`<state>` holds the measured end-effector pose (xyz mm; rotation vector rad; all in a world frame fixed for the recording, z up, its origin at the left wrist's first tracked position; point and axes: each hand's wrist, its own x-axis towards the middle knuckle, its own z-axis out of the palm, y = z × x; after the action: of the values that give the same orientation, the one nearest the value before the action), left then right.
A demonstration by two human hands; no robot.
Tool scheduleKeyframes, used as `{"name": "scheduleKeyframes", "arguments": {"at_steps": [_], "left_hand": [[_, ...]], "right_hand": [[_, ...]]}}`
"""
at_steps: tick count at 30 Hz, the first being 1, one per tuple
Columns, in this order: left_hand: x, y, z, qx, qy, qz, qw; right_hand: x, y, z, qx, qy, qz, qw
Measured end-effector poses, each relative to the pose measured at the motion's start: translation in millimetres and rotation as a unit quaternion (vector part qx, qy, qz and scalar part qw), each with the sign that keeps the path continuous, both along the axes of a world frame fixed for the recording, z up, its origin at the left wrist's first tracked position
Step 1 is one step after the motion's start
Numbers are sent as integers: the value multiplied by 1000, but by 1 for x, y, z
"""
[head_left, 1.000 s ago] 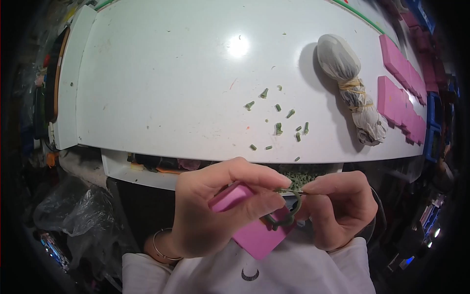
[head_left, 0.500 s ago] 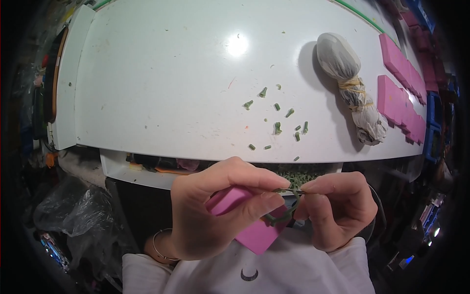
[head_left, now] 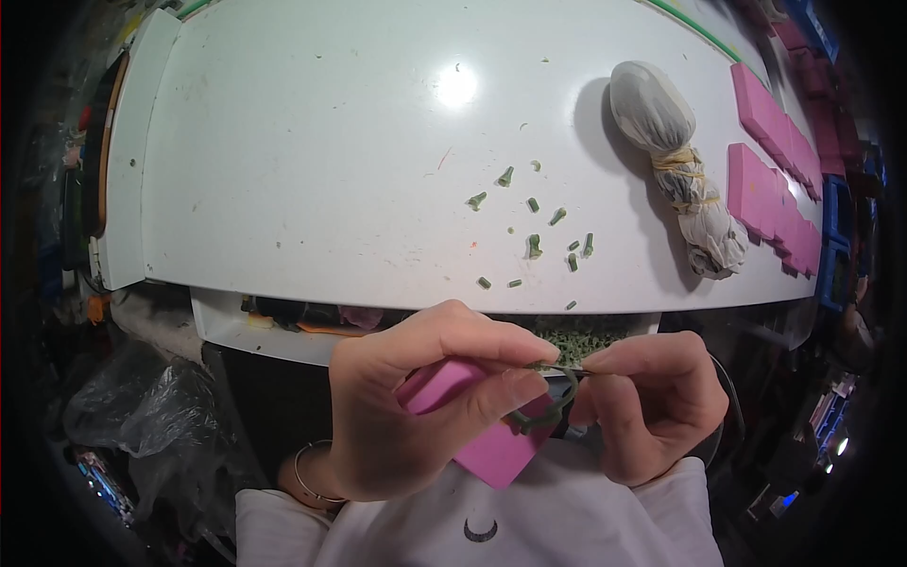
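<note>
Just below the table edge, my left hand (head_left: 406, 402) is closed, pinching a curved green strip (head_left: 565, 404) that looks like a loop, its kind unclear. A pink rectangular block (head_left: 505, 458) sits behind that hand's fingers, partly hidden by them. Opposite, my right hand (head_left: 657, 402) is closed too, thumb and forefinger pressed together at a thin dark sliver beside the strip. The sliver is too small to name. Both fingertips are close together above my lap. Several short green cut pieces (head_left: 535, 246) lie scattered on the white table (head_left: 312, 151).
An open drawer (head_left: 222, 317) under the table edge holds green crumbs (head_left: 586, 337). A cloth-wrapped bundle (head_left: 675, 165) tied with bands lies on the right, near rows of pink blocks (head_left: 756, 194). Clear plastic bags (head_left: 142, 406) hang at lower left.
Both hands stay almost in place. The green strip's right end has shifted slightly between the fingertips, and the pink block has moved up a little.
</note>
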<state>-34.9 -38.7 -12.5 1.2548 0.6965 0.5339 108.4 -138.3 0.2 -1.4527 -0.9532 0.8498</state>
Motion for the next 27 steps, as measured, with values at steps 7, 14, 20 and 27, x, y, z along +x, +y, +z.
{"name": "scheduleKeyframes", "arguments": {"at_steps": [7, 14, 20, 27], "left_hand": [[0, -1, -2, -28, -9, 1, 1000], [-2, -1, -3, -61, -14, -7, 998], [-3, -1, -3, -126, -29, -11, 992], [-5, 4, -3, -356, -90, -43, 929]], "right_hand": [[-2, 1, 1, -17, -1, -17, 1000], [-3, -1, -1, -10, 17, -25, 999], [-3, 0, -4, 8, -42, -22, 999], [-3, 3, -10, 103, -147, 23, 983]]}}
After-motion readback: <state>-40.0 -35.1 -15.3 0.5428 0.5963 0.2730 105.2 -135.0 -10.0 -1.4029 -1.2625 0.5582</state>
